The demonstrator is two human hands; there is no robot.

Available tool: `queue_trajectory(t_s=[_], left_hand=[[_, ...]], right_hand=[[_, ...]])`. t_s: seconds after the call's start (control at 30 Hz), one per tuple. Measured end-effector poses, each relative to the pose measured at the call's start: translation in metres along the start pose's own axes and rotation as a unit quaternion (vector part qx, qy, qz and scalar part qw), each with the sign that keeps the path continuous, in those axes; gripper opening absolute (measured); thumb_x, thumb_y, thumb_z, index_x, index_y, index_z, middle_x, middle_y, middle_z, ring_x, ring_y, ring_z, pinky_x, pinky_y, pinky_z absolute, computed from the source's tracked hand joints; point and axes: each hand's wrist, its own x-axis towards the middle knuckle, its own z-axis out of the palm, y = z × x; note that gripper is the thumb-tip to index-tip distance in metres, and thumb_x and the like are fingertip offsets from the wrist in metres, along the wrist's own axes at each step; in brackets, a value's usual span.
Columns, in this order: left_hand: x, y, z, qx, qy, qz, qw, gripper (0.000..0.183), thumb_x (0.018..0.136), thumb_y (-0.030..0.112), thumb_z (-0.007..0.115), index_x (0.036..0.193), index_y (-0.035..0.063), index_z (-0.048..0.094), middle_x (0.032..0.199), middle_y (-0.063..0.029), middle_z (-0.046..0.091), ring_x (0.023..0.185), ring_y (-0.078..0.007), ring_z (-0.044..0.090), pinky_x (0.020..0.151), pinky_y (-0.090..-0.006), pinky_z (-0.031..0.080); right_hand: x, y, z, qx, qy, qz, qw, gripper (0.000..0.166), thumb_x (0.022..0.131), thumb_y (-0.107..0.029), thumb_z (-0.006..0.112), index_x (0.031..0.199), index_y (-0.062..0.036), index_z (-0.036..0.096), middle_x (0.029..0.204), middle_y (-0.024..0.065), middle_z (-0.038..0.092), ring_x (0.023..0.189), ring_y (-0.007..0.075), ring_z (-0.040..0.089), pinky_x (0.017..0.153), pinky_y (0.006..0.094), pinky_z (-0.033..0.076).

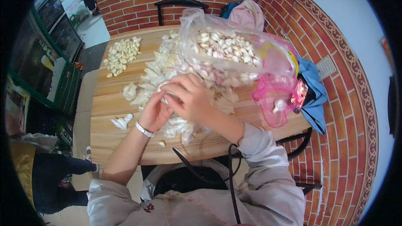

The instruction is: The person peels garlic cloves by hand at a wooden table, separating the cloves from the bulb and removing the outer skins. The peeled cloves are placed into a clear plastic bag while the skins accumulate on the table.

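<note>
Over the wooden table, both my hands meet around a whitish piece of garlic, mostly covered by fingers. My left hand, with a white band at the wrist, grips it from the left. From the other side the fingers of my right hand close on it. Papery garlic skins lie beneath and around the hands. Peeled cloves form a pile at the table's left. Behind the hands, a clear plastic bag holds many unpeeled cloves.
A pink plastic bag with a garlic bulb is at the table's right, beside blue cloth. A black cable hangs before my body. A chair stands behind the table. Another person stands at lower left.
</note>
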Motion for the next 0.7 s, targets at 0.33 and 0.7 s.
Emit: queue_trajectory(t_s=[0.33,0.7], left_hand=[[0.000,-0.002,-0.004,0.050,0.005,-0.047,0.998,0.036,0.096,0.025,0.041,0.125,0.0037,0.041,0.116,-0.0142,0.056,0.104,-0.0246,0.059,0.090,-0.0352,0.050],[-0.002,-0.001,0.008,0.047,0.005,-0.061,0.997,0.036,0.094,0.027,0.042,0.124,0.0060,0.045,0.117,-0.0109,0.058,0.105,-0.0220,0.059,0.092,-0.0346,0.047]], right_hand=[[-0.026,0.010,0.012,0.012,0.034,-0.041,0.999,0.036,0.073,-0.018,0.065,0.107,-0.0055,0.062,0.110,0.0087,0.059,0.102,0.0272,0.054,0.086,0.0378,0.039],[-0.026,0.010,0.009,0.045,0.039,-0.025,0.998,0.031,0.073,-0.012,0.063,0.104,-0.0072,0.064,0.107,0.0069,0.060,0.101,0.0260,0.054,0.085,0.0371,0.039]])
